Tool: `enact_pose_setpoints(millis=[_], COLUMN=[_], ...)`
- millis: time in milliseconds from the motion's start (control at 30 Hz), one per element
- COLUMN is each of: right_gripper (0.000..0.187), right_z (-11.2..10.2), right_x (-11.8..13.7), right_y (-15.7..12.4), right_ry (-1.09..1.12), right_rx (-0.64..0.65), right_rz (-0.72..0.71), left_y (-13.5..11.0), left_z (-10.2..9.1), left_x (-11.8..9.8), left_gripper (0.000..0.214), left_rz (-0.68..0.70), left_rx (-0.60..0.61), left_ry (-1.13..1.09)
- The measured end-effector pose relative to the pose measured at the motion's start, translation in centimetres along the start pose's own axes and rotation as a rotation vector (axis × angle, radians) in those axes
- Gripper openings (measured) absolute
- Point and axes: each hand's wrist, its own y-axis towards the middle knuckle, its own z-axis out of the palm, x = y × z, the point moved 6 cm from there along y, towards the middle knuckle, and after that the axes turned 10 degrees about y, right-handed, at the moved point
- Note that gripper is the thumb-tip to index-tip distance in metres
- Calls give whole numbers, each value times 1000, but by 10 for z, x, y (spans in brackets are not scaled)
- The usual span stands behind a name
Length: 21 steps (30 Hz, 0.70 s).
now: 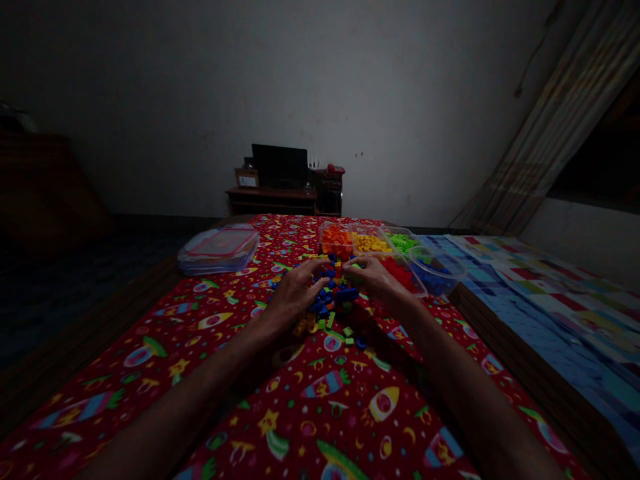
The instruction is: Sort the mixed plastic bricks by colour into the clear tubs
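Observation:
A pile of small toy building bricks (325, 303), mostly blue with some green, orange and yellow, lies on the red patterned cloth (300, 407). Over the pile's left side is my left hand (296, 288), thumb and fingers apart with nothing seen held between them. My right hand (373, 275) reaches over the right side, its fingers closed around a small green brick (356, 266). A long blue brick (346, 295) rests in the pile below it. A few loose green bricks (349, 332) lie nearer to me.
Right of the pile, clear containers hold orange bricks (336, 239), yellow bricks (370, 243), green bricks (401, 242) and red bricks (399, 273). Beside them stands a round tub (437, 267) with blue bricks. Stacked clear lids (219, 250) lie at left. A monitor (280, 165) stands far back.

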Motion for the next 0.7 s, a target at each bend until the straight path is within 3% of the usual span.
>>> enact_pose_setpoints(millis=[233,433,567,700], right_gripper=[24,18,20,21], right_z=[-69,-113,-125,-121], right_x=[19,26,33,40], right_y=[9,53,91,124], right_ry=[91,-36,-83,-93], right_rx=[-196,-267,-355,-380], right_rz=[-73,22,93,79], left_y=[3,2,2,0], left_z=[-12,-13,-11,-10], left_x=[30,40,44,50], left_gripper=[21,26,26,26], left_rz=[-92,-166,-141,-122], left_rx=[-31,12,15,18], left_ry=[82,80,93,104])
